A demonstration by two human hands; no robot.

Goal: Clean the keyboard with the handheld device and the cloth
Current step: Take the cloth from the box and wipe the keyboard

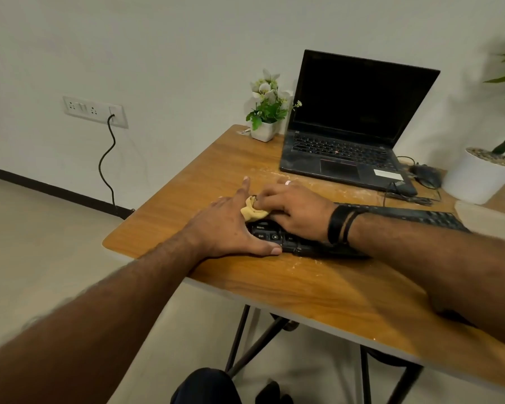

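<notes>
1. At the left end of the black keyboard (405, 217), on a wooden surface (318, 290), the left hand (231, 225) lies flat with fingers straight and spread, its thumb along the keyboard's near edge and its index finger pointing away, bracing that corner.
2. Just to its right, the right hand (292, 208) has its fingers curled down around a small bunched yellow cloth (252, 212), pressing it onto the far-left keys. A pale ring and dark wristbands show on this hand and wrist.
3. The handheld device is not visible in this view.
4. Judged from this pose, the step is wiping the left key rows. To do it well, keep the left hand steady so the keyboard cannot slide, use light pressure, and draw the cloth along each row and between keys.
5. Readable keycaps near the thumb: "Shift", "Ctrl", and a partly hidden "Alt"; a round logo key sits between.
6. Farther right and back stand a small potted plant (267, 112), an open laptop (356, 121) with a dark screen, and a mouse (426, 174). No brand name is legible.
</notes>
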